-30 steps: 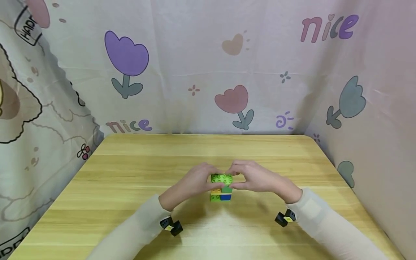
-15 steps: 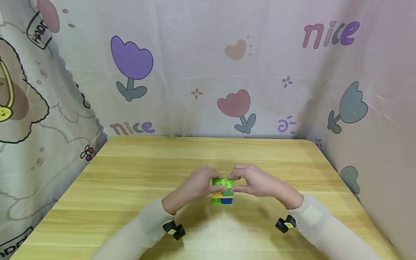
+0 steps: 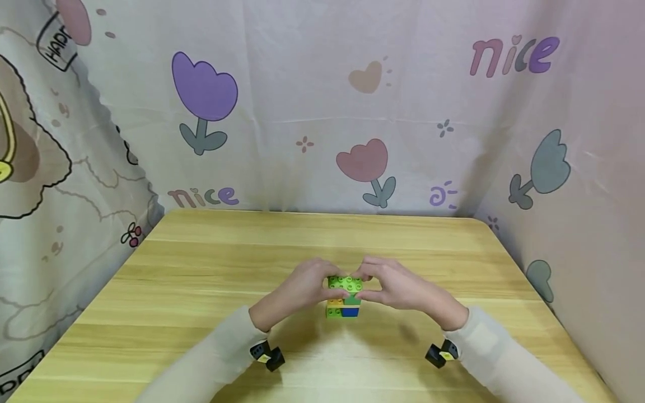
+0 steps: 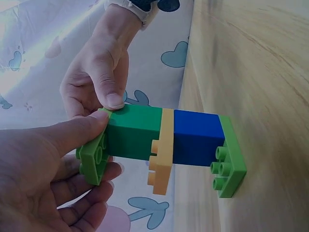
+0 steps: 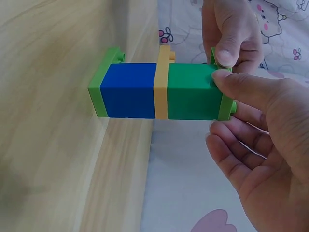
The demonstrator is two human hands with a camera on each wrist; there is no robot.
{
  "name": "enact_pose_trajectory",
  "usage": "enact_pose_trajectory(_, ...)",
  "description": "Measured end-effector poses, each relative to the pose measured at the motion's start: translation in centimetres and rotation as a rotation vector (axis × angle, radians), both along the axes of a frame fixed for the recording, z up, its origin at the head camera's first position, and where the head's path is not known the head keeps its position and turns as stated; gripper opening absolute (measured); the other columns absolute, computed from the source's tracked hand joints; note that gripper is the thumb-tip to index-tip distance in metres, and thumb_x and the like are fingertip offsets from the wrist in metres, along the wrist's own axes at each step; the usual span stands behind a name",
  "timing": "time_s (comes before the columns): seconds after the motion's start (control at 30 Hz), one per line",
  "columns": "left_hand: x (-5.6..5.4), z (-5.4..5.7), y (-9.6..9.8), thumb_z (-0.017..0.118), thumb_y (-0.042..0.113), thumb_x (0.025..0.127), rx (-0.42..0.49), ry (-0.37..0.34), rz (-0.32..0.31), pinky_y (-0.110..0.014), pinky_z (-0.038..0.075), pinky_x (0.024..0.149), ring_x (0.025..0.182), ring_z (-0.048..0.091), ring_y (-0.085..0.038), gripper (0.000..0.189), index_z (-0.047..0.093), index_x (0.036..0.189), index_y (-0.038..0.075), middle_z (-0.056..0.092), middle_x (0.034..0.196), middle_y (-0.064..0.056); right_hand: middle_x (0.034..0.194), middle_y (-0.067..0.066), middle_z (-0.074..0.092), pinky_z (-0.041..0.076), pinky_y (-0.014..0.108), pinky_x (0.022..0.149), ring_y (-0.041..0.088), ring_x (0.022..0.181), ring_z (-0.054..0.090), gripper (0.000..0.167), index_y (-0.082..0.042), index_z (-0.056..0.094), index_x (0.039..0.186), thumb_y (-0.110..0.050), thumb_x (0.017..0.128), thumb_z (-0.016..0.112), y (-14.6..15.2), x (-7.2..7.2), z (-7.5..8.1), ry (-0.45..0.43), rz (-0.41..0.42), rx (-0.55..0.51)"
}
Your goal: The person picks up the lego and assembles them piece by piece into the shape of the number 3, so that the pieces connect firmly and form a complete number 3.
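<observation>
A small tower of toy building bricks stands upright near the middle of the wooden table. From bottom to top it has a light green plate point(image 4: 234, 162), a blue brick point(image 5: 129, 91), a yellow-orange plate point(image 4: 165, 154), a green brick point(image 4: 135, 131) and another light green plate point(image 3: 345, 284). The lower and upper plates and the yellow one overhang on the left, studs upward. My left hand point(image 3: 305, 284) pinches the top plate at its left end, thumb toward me. My right hand point(image 3: 398, 284) pinches its right end, the thumb at the seam with the green brick.
The wooden table point(image 3: 227, 263) extends around the tower, its back edge against a printed cloth point(image 3: 282, 84). Cloth also hangs along both sides. Small black cameras point(image 3: 267, 355) sit at both wrists.
The head view has shifted slightly. Both hands keep their places at the top plate, and the tower stands as before.
</observation>
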State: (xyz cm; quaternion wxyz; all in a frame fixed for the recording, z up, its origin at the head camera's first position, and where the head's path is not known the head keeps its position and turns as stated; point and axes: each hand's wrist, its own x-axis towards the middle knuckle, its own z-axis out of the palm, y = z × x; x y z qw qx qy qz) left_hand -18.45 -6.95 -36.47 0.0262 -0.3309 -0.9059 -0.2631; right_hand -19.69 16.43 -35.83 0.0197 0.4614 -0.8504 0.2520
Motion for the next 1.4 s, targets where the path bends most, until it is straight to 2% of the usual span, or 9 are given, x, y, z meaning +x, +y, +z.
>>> enact_pose_trajectory(0.1,-0.1,-0.2,-0.1,0.079,0.035,0.082,0.018,-0.007,-0.007,-0.026,0.044,0.065,0.078,0.060,-0.018,0.035,0.076,0.108,0.012,0.072,0.094,0.003,0.097,-0.011,0.058,0.053,0.034,0.076,0.012,0.087,0.061,0.028,-0.013,0.070,0.114,-0.025,0.088,0.075,0.0,0.2,-0.1,-0.003,-0.012,-0.003)
enact_pose_trajectory(0.27,-0.1,-0.3,0.2,0.080,0.033,0.082,0.039,-0.001,-0.025,-0.024,0.043,0.061,0.069,0.053,-0.008,0.033,0.076,0.107,0.012,0.071,0.089,0.005,0.096,-0.013,0.057,0.051,0.031,0.078,0.005,0.088,0.055,0.031,-0.015,0.069,0.117,-0.024,0.088,0.076,0.2,0.6,-0.1,-0.009,-0.060,0.019)
enact_pose_trajectory(0.5,-0.1,-0.8,0.4,0.080,0.031,0.082,0.070,0.000,-0.007,-0.022,0.043,0.059,0.064,0.049,-0.005,0.033,0.076,0.108,0.011,0.070,0.086,0.006,0.094,-0.007,0.055,0.049,0.028,0.073,0.008,0.083,0.051,0.032,-0.016,0.066,0.116,-0.020,0.085,0.077,0.3,0.9,-0.4,-0.006,-0.108,0.009)
enact_pose_trajectory(0.7,-0.1,-1.7,-0.3,0.079,0.033,0.083,0.126,-0.044,0.004,-0.024,0.046,0.065,0.071,0.053,-0.005,0.036,0.074,0.115,0.016,0.071,0.096,0.008,0.094,-0.006,0.054,0.050,0.031,0.073,0.008,0.083,0.051,0.034,-0.015,0.064,0.116,-0.018,0.085,0.077,-0.1,1.0,-1.0,0.001,-0.113,-0.020)
enact_pose_trajectory(0.8,0.1,-2.0,-0.8,0.078,0.035,0.084,0.149,-0.089,0.018,-0.028,0.048,0.071,0.080,0.058,-0.007,0.039,0.072,0.119,0.017,0.071,0.102,0.009,0.095,-0.008,0.053,0.051,0.033,0.075,0.009,0.086,0.053,0.036,-0.013,0.063,0.118,-0.017,0.085,0.077,-0.2,1.0,-1.3,-0.005,-0.109,-0.038)
enact_pose_trajectory(0.93,0.2,-2.1,-1.4,0.077,0.039,0.084,0.172,-0.101,0.042,-0.033,0.050,0.078,0.091,0.061,-0.011,0.042,0.071,0.119,0.016,0.070,0.106,0.007,0.098,-0.009,0.055,0.052,0.035,0.079,0.012,0.089,0.056,0.037,-0.012,0.062,0.120,-0.017,0.086,0.076,-0.2,0.9,-1.5,-0.021,-0.111,-0.072)
enact_pose_trajectory(1.17,0.2,-2.0,-2.5,0.077,0.039,0.084,0.184,-0.110,0.060,-0.033,0.049,0.083,0.095,0.059,-0.010,0.042,0.070,0.119,0.017,0.069,0.108,0.007,0.105,-0.006,0.062,0.054,0.038,0.081,0.016,0.092,0.062,0.041,-0.011,0.060,0.126,-0.023,0.089,0.074,0.1,0.8,-1.8,-0.080,-0.138,-0.078)
enact_pose_trajectory(1.4,0.4,-2.2,-3.2,0.076,0.038,0.085,0.206,-0.141,0.056,-0.040,0.050,0.085,0.097,0.061,-0.017,0.044,0.068,0.122,0.013,0.068,0.109,0.003,0.099,-0.007,0.063,0.055,0.038,0.081,0.015,0.090,0.063,0.039,-0.009,0.063,0.122,-0.027,0.090,0.073,0.3,0.8,-2.9,-0.163,-0.166,-0.108)
